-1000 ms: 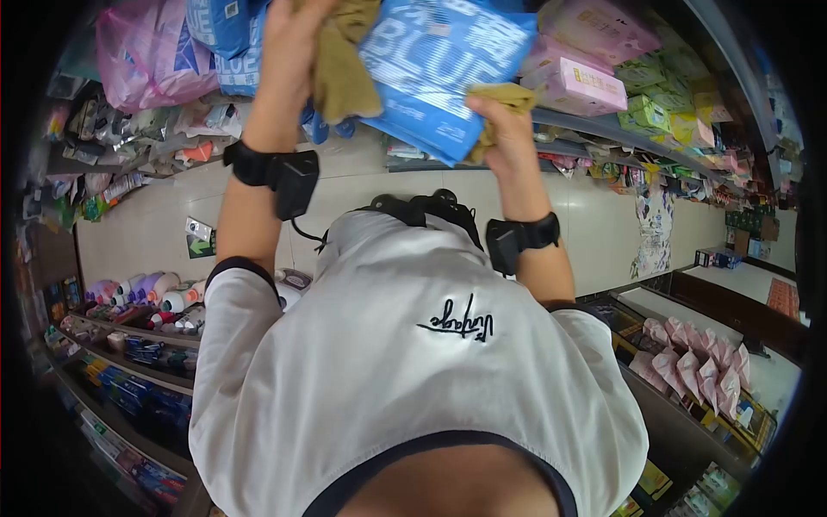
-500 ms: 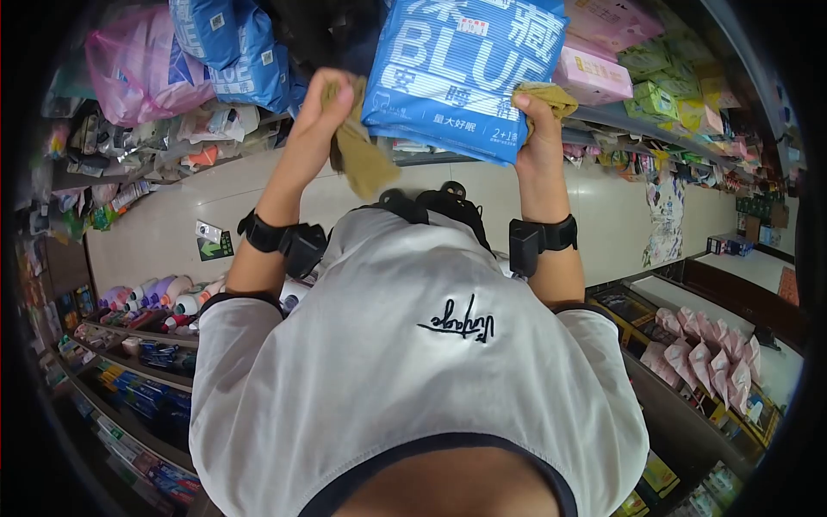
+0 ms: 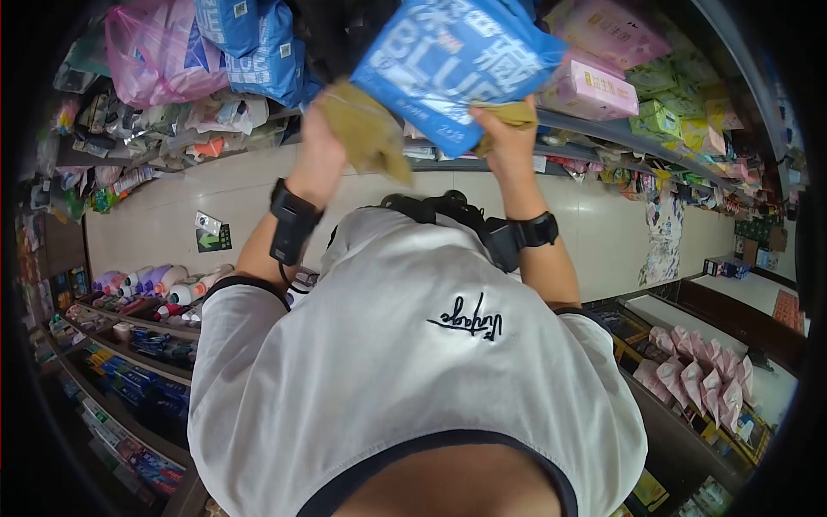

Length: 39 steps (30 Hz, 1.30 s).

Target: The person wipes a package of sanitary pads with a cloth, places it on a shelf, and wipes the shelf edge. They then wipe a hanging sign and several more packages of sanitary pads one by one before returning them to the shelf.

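Observation:
A blue package (image 3: 452,65) with white lettering is tilted at the top centre, in front of the shelf. My right hand (image 3: 510,146) grips its lower right edge through a folded olive-brown cloth (image 3: 508,116). Another olive-brown cloth (image 3: 366,129) hangs from my left hand (image 3: 320,151), whose fingers are closed on it and blurred by motion. This second cloth lies close to the package's lower left side; whether it touches the package I cannot tell.
Blue packages (image 3: 263,65) and a pink plastic bag (image 3: 164,56) sit on the upper left shelf. Pink boxes (image 3: 594,86) stand to the right. Bottles (image 3: 164,284) line the lower left shelves, and pink packets (image 3: 698,370) sit at the lower right.
The blue package has tilted clockwise and shifted slightly left. My right hand has moved left with its cloth. My left hand and its cloth have dropped slightly.

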{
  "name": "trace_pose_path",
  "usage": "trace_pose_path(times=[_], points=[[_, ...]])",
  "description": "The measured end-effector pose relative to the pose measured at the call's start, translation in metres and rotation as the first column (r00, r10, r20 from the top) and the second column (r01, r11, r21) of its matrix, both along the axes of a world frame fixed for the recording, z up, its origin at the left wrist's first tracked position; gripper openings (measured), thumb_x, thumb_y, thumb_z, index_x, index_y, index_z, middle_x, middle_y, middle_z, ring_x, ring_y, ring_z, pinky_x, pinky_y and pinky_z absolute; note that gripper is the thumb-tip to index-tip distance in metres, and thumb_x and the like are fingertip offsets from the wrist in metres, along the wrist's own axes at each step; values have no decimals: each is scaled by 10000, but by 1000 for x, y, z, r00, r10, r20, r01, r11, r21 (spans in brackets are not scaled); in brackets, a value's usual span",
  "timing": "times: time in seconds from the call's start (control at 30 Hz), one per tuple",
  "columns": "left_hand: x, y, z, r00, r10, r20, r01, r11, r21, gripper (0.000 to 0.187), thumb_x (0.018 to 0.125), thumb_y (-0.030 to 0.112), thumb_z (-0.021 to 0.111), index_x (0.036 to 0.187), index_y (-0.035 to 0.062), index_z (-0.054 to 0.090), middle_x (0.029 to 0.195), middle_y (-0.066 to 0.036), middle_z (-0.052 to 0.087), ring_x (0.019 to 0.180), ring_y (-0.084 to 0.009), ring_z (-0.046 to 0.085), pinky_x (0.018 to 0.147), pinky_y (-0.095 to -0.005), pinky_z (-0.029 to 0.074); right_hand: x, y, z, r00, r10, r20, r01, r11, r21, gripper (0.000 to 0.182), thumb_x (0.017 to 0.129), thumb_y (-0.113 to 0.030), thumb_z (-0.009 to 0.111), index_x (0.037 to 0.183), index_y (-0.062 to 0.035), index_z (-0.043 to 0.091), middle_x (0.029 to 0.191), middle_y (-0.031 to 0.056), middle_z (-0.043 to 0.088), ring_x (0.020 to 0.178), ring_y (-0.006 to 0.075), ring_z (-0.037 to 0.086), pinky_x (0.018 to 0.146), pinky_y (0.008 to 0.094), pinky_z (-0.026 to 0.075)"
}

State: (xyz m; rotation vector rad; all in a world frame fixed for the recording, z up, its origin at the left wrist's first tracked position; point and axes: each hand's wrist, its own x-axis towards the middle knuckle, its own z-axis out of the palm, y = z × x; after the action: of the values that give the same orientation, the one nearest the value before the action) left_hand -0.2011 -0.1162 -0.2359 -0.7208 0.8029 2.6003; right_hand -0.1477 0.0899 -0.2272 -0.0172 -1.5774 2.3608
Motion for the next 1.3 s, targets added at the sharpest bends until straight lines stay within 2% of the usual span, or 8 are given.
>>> trace_pose_path(times=[0.17, 0.23, 0.33, 0.6, 0.83, 1.0, 1.13, 1.3], points=[[-6, -16, 35, 776, 395, -491, -538, 821, -190, 185, 864, 190, 388, 899, 40, 491, 906, -136, 551, 768, -299, 576, 683, -448, 486, 0, 18, -10, 978, 77, 193, -16, 954, -299, 484, 684, 47, 631, 1101, -45, 403, 971, 90, 538, 878, 197, 570, 778, 318, 486], [20, 7, 35, 355, -220, -908, -760, 498, -418, 101, 802, 187, 524, 840, 96, 503, 893, -78, 541, 797, -220, 547, 661, -392, 447, -4, 0, -9, 976, 59, 211, 12, 948, -318, 420, 703, 15, 627, 1071, -37, 431, 944, 85, 545, 838, 180, 574, 745, 302, 490], [27, 21, 22, -325, -884, -338, -946, 308, 104, 155, 693, 139, 618, 836, 142, 559, 885, 9, 558, 793, -170, 521, 670, -340, 387, -4, -19, -2, 957, 222, 186, -115, 881, -459, 277, 725, -16, 615, 975, -25, 496, 886, 65, 560, 784, 150, 577, 700, 277, 491], [40, 57, 17, -461, -822, -333, -854, 514, -86, 59, 640, 167, 573, 697, 180, 567, 857, 42, 569, 775, -113, 528, 618, -297, 397, -2, -11, -23, 886, 355, 299, -114, 791, -601, 216, 777, -113, 585, 968, -54, 504, 879, 45, 563, 772, 133, 576, 658, 273, 496], [-17, -9, 5, 193, -977, 89, -808, -209, -551, 74, 646, 152, 598, 700, 116, 562, 766, -47, 551, 745, -220, 533, 650, -317, 434, -1, 16, -9, 942, 173, 286, 31, 806, -591, 424, 768, -188, 562, 1139, -29, 433, 1076, 132, 540, 972, 250, 556, 839, 404, 478], [-22, 7, -10, 861, -139, -488, 9, 966, -259, 217, 886, 233, 478, 1018, 66, 521, 1026, -93, 555, 872, -182, 563, 817, -359, 451, 13, 12, -6, 960, 132, 245, -7, 892, -452, 439, 740, -85, 593, 1137, -27, 415, 1048, 110, 532, 959, 219, 550, 843, 358, 466], [29, 44, -11, 915, -272, -299, 334, 926, 178, 420, 895, 359, 427, 1219, 91, 423, 1174, -105, 506, 963, -210, 553, 843, -363, 447, 15, -20, -3, 979, 90, 182, -9, 915, -404, 499, 706, 29, 630, 1131, -56, 382, 1030, 76, 504, 957, 170, 522, 831, 315, 448], [31, 40, -4, 698, -619, -360, 461, 773, -437, 502, 884, 406, 427, 1238, 50, 406, 1204, -93, 476, 1071, -197, 488, 883, -346, 413, 21, -25, -11, 994, -78, -71, 97, 942, 321, 485, 698, -6, 660, 1089, -31, 373, 1046, 84, 495, 965, 193, 513, 784, 313, 442]])
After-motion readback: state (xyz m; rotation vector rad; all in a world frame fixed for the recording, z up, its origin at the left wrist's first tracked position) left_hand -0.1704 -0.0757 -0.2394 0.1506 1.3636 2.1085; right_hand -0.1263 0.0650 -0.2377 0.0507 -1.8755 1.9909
